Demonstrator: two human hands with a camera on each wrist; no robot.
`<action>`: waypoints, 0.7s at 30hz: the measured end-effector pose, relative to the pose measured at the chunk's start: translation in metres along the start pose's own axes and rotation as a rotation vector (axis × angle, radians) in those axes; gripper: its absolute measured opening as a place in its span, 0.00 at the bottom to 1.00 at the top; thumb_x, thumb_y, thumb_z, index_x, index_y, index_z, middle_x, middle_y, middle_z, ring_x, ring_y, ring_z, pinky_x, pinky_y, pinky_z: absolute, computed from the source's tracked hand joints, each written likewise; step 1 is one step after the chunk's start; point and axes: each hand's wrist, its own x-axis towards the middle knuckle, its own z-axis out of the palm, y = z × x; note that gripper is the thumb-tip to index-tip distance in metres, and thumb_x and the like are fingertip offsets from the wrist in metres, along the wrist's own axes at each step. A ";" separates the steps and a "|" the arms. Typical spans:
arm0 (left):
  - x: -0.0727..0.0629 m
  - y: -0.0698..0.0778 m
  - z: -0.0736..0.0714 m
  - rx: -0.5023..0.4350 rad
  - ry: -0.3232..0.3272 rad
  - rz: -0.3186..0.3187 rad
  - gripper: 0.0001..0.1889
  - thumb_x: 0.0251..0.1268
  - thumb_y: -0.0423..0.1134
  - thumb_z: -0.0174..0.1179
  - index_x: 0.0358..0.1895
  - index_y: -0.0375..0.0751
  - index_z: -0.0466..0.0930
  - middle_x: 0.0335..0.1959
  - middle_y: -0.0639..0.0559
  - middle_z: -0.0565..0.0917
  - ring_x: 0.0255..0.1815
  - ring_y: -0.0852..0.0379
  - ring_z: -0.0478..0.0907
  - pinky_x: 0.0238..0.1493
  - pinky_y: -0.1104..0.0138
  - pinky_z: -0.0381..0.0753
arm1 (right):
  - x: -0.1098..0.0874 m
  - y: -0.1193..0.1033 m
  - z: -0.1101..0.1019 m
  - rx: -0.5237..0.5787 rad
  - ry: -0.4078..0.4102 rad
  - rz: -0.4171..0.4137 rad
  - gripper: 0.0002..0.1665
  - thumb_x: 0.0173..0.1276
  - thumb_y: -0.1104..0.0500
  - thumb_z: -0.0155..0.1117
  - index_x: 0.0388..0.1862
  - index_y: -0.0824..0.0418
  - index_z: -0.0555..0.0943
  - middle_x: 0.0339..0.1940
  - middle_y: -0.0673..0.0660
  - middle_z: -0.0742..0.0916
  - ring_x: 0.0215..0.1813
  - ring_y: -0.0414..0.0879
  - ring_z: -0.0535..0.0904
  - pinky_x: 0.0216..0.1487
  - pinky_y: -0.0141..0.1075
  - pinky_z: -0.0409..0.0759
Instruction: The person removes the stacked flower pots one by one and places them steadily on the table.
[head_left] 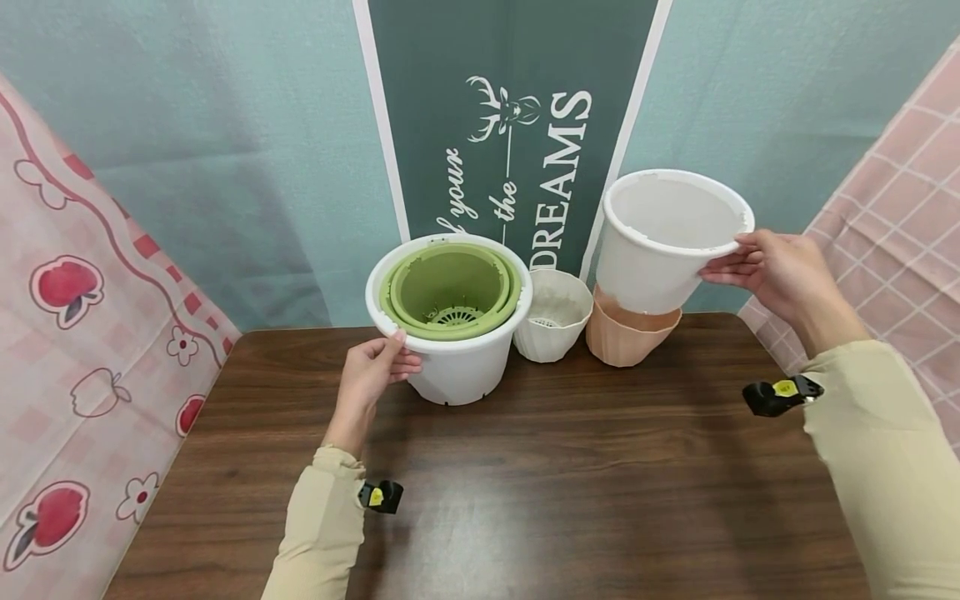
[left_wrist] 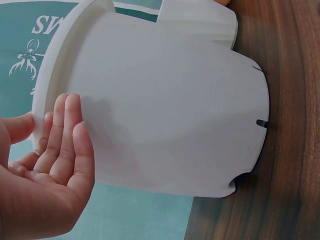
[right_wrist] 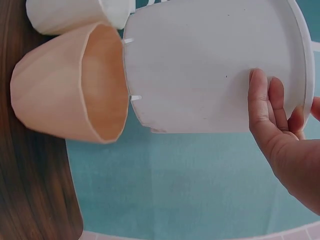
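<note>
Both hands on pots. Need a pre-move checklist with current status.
1. Right hand grip on the raised white pot: ok, thumb and fingers pinch its rim.
2. Left hand grip on the other white pot: ok, also at the rim.
3. Green pots nested inside that pot: ok.
4. Gap between the raised white pot and the peach pot: cannot tell, base sits right by the peach rim.
5. Peach pot empty: cannot tell, floor hidden.
6. Cream pot upright: ok.

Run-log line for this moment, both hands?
left hand: grips standing white pot, green pots inside | right hand: holds raised white pot over peach pot | pot-to-pot contact: unclear
</note>
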 end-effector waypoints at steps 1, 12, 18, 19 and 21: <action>0.000 0.000 0.000 0.000 -0.001 0.000 0.18 0.68 0.43 0.51 0.36 0.25 0.74 0.19 0.50 0.82 0.22 0.61 0.81 0.26 0.73 0.79 | -0.001 0.000 -0.003 -0.006 0.002 -0.002 0.12 0.71 0.68 0.44 0.32 0.72 0.74 0.25 0.70 0.83 0.32 0.58 0.83 0.37 0.47 0.81; 0.000 -0.001 -0.001 0.008 -0.005 -0.001 0.19 0.69 0.44 0.50 0.37 0.25 0.73 0.20 0.50 0.82 0.22 0.61 0.81 0.27 0.72 0.79 | -0.007 -0.002 -0.037 0.079 0.008 0.034 0.17 0.72 0.69 0.38 0.30 0.73 0.74 0.25 0.72 0.83 0.32 0.60 0.83 0.35 0.48 0.81; 0.000 0.000 -0.001 0.011 -0.008 -0.003 0.19 0.69 0.44 0.50 0.37 0.25 0.73 0.20 0.50 0.82 0.22 0.61 0.81 0.27 0.72 0.79 | -0.012 -0.006 -0.053 0.151 0.000 0.039 0.20 0.73 0.69 0.33 0.30 0.73 0.74 0.26 0.75 0.82 0.32 0.64 0.82 0.34 0.51 0.80; 0.000 0.000 -0.001 0.010 -0.008 -0.002 0.19 0.69 0.44 0.50 0.37 0.25 0.73 0.20 0.50 0.82 0.22 0.61 0.81 0.27 0.72 0.79 | -0.013 -0.007 -0.056 0.156 0.009 0.039 0.19 0.73 0.69 0.33 0.30 0.73 0.73 0.26 0.75 0.82 0.32 0.64 0.82 0.34 0.52 0.80; 0.000 0.000 -0.001 0.009 -0.009 0.000 0.19 0.69 0.44 0.50 0.37 0.25 0.74 0.19 0.50 0.82 0.22 0.61 0.81 0.27 0.72 0.79 | -0.015 -0.009 -0.063 0.166 0.023 0.040 0.19 0.73 0.69 0.32 0.31 0.72 0.73 0.26 0.75 0.82 0.32 0.64 0.82 0.34 0.52 0.80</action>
